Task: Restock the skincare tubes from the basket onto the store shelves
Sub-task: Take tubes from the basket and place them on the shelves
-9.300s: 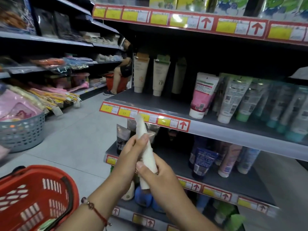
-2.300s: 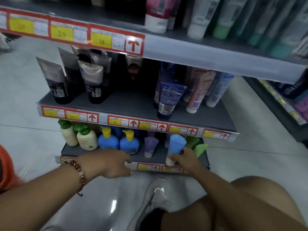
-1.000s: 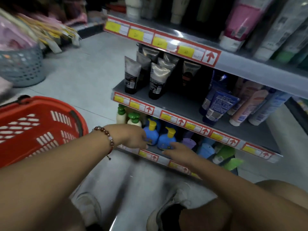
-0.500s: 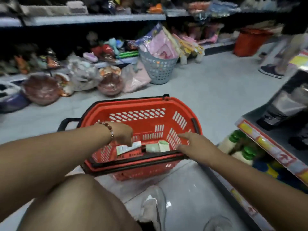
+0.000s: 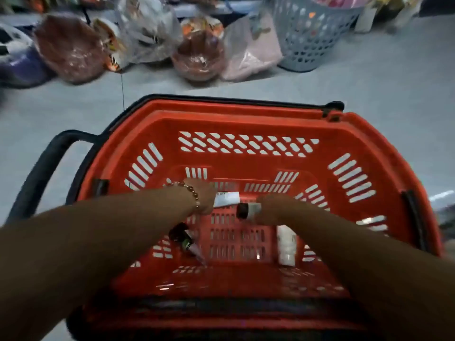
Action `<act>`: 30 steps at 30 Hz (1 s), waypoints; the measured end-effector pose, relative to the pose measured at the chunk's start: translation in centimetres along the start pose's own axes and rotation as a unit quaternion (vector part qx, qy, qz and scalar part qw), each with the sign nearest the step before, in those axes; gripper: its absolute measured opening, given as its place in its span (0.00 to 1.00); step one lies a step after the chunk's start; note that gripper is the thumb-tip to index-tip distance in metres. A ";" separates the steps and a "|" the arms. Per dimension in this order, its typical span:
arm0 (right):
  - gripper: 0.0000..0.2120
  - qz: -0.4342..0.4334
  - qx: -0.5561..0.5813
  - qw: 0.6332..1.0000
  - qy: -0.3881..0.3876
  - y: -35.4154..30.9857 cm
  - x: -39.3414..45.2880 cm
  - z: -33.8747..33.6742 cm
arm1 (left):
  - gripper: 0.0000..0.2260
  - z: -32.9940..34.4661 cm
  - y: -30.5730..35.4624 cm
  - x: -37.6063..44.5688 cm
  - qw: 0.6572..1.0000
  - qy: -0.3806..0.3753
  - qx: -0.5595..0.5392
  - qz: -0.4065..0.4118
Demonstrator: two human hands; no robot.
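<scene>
The red shopping basket sits on the floor right below me. Both my hands reach down into it. My left hand, with a bead bracelet on the wrist, grips a white tube whose barcoded end sticks out to the right. My right hand holds a tube with a dark cap that points left. On the basket floor lie a dark tube under my left forearm and a white tube under my right wrist.
The basket's black handle sticks out to the left. Across the grey floor, bagged goods lie in a row, and a grey plastic basket stands at the back right. The shelves are out of view.
The view has closed in on the basket. Both hands have gone from its near rim down inside, and each now holds a tube.
</scene>
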State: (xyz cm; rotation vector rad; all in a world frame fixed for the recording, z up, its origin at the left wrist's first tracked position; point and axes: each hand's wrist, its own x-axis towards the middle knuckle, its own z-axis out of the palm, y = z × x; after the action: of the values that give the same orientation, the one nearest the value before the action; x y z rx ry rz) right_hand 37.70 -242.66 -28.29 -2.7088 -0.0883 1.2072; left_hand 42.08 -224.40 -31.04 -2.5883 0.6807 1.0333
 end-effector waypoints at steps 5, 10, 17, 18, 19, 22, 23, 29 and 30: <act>0.16 -0.047 -0.135 0.989 0.023 0.6 6.4 3.7 | 0.17 2.3 1.1 4.6 1.000 0.011 -0.016 -0.006; 0.17 -0.072 -0.323 0.941 0.075 -0.1 8.1 5.2 | 0.20 5.8 2.3 5.7 0.998 -0.045 -0.040 0.018; 0.21 -0.112 -0.226 0.964 0.089 0.7 3.2 1.8 | 0.11 2.8 1.5 3.8 0.991 -0.041 -0.123 -0.016; 0.22 -0.105 -0.190 0.970 0.107 1.1 1.8 1.1 | 0.13 1.7 1.3 3.1 0.990 -0.046 -0.135 -0.020; 0.23 -0.093 -0.137 0.979 0.118 1.7 0.3 0.4 | 0.16 0.5 1.3 2.1 0.989 -0.050 -0.141 -0.023; 0.24 -0.087 0.069 0.985 0.135 3.4 -5.5 -2.5 | 0.17 -3.2 1.4 -1.1 0.983 -0.059 -0.175 -0.015; 0.23 -0.088 0.128 0.976 0.151 4.2 -8.3 -3.5 | 0.16 -4.7 1.9 -2.2 0.977 -0.062 -0.203 -0.007; 0.21 -0.024 0.404 0.864 0.299 9.4 -25.8 -3.9 | 0.03 -11.8 7.5 -9.6 0.924 -0.013 -0.374 0.079; 0.19 -0.010 0.474 0.824 0.311 10.3 -29.2 -3.3 | 0.04 -13.2 9.3 -11.2 0.912 0.017 -0.393 0.120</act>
State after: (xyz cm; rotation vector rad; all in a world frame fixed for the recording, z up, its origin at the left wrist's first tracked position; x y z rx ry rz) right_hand 20.41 -256.89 -6.67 -2.0029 0.4464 0.1548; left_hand 37.78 -234.12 -14.51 -3.2522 0.7050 1.6096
